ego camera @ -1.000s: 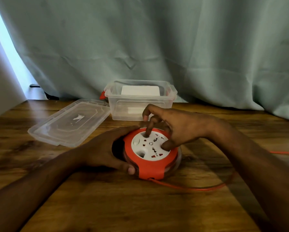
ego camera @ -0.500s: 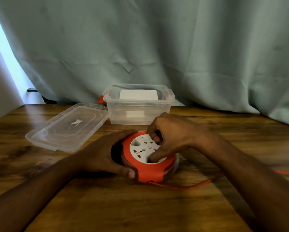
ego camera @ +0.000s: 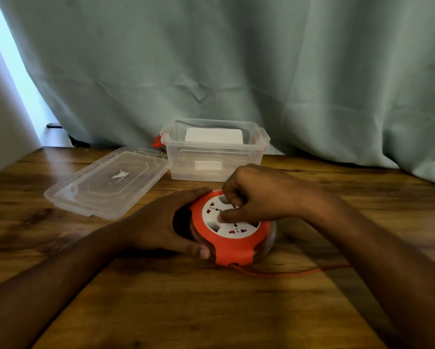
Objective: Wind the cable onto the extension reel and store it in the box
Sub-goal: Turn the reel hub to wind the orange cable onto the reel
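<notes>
- We have the round orange extension reel with its white socket face (ego camera: pixel 230 226) lying flat on the brown wooden table (ego camera: pixel 211 311), near its front-middle and well short of the clear plastic storage box (ego camera: pixel 215 152) behind it.
- Our left hand (ego camera: pixel 161 222) is cupped around the reel's left rim, thumb and fingers spread along the edge; our right hand (ego camera: pixel 259 197) is curled over the white face, fingertips pressed into it to turn it.
- The thin orange cable (ego camera: pixel 287 272) trails from the reel's front edge off to the right and passes under our right forearm, so we judge the winding unfinished.
- If the left hand loosens, the whole reel could spin on the table instead of taking up cable.
- Our fingertips could slip off the smooth face, or catch in a socket opening.
- The loose cable could snag under our forearm, or drag and kink at the reel's mouth.
- The box already holds a white rectangular item (ego camera: pixel 214 135); the reel may not seat well beside it.
- The clear plastic lid (ego camera: pixel 105 183) lies flat left of the box, touching it; a careless lift could knock it.
</notes>
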